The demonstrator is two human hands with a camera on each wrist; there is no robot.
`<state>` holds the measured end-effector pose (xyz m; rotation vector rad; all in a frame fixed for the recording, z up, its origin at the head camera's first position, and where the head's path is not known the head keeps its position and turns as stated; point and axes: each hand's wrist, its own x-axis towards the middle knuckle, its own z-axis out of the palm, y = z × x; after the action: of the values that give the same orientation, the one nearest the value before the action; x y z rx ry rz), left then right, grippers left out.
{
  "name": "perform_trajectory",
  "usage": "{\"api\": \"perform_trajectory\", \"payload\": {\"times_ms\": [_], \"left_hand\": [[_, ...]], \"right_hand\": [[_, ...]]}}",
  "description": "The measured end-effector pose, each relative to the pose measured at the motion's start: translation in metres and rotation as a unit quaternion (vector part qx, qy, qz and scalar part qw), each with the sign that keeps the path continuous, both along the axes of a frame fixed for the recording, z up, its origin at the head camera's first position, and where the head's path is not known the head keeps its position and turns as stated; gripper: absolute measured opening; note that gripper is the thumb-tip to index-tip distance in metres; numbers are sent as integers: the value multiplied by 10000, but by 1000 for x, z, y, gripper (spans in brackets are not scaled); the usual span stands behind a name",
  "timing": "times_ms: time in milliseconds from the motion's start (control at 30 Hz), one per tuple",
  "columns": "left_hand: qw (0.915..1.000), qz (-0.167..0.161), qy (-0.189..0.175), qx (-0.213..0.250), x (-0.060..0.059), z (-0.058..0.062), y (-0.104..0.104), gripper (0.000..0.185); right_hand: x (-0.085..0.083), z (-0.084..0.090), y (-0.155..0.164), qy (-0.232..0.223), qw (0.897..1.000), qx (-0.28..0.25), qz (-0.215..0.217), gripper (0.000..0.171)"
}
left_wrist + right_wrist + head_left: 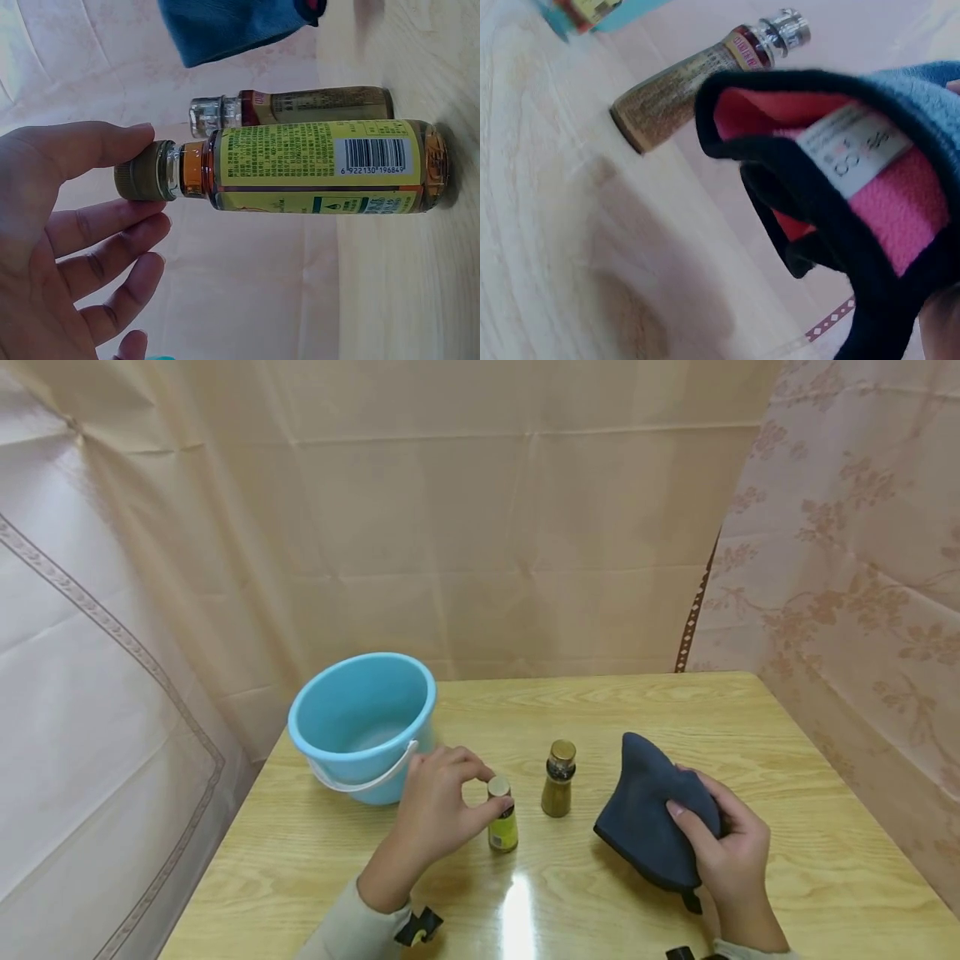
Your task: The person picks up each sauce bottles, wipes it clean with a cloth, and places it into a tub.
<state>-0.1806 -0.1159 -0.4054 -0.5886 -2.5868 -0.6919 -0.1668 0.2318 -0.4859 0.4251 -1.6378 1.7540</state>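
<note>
My left hand [487, 793] pinches the gold cap of a small bottle with a yellow-green label [502, 827], which stands upright on the wooden table [750, 735]. In the left wrist view the thumb and fingers [112, 232] close round that cap [142, 174], above the label [307, 154]. A second, brown bottle with a gold cap [558, 778] [315, 105] [675, 90] stands just to its right, untouched. My right hand [712, 835] grips a dark blue mitt [645, 810] and holds it up off the table; its pink lining and black trim [915, 217] show in the right wrist view.
A light blue bucket [363, 722] with a white handle stands at the table's back left, close behind my left hand. Beige curtains hang behind the table and on both sides. Bare tabletop lies in front and at the back right.
</note>
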Motion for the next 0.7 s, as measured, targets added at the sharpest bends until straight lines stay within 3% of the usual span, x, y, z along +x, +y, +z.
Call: {"api": "perform_trajectory", "payload": {"times_ms": [267,400,700], "left_hand": [[9993,-203,165,269,5,20,-2,27],[9984,-309,329,341,6,34,-7,27],[9981,-255,535,181,5,71,-17,30]], "right_hand": [[2,1,0,-505,9919,271,-1133,44],[2,4,-1,-854,9895,-279,-1133,47],[-1,4,0,-723,9871,210,-1413,49]]}}
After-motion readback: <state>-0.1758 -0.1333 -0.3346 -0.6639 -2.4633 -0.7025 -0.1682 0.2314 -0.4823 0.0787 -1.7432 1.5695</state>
